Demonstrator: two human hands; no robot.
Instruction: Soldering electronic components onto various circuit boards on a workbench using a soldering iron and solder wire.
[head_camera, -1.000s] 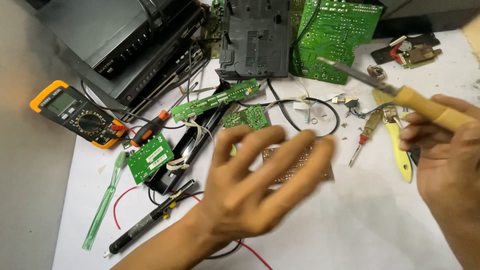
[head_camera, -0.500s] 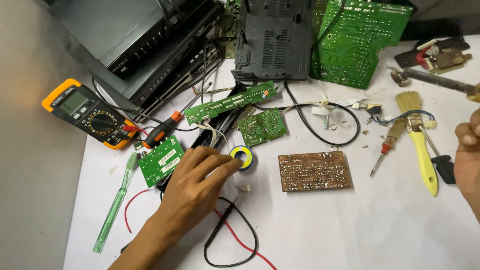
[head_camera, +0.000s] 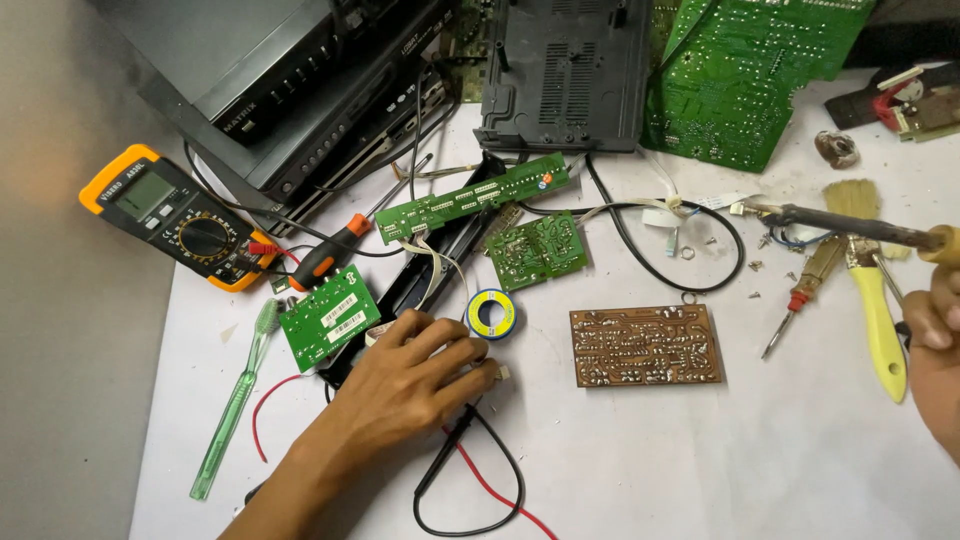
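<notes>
The left hand (head_camera: 405, 385) lies low in the middle of the frame, its fingers (head_camera: 455, 355) curled and pinching a small pale piece beside the yellow-and-blue solder spool (head_camera: 492, 314), which sits just above the fingertips on the white surface (head_camera: 700, 460). The right hand (head_camera: 935, 345), at the right edge, has its fingers wrapped around the yellow handle of a soldering iron (head_camera: 850, 225), whose tip points left over the loose screws. The likeliest trouble, in my judgement, is that hot tip drifting onto the black cable (head_camera: 640, 250) looped below it, or the left wrist snagging the red and black probe leads (head_camera: 480, 470) under it. The brown circuit board (head_camera: 645, 345) lies right of the spool, with a yellow-handled brush (head_camera: 875, 290) and red-handled screwdriver (head_camera: 790, 315) crowding the iron's side, and an orange multimeter (head_camera: 180, 215) at upper left.
</notes>
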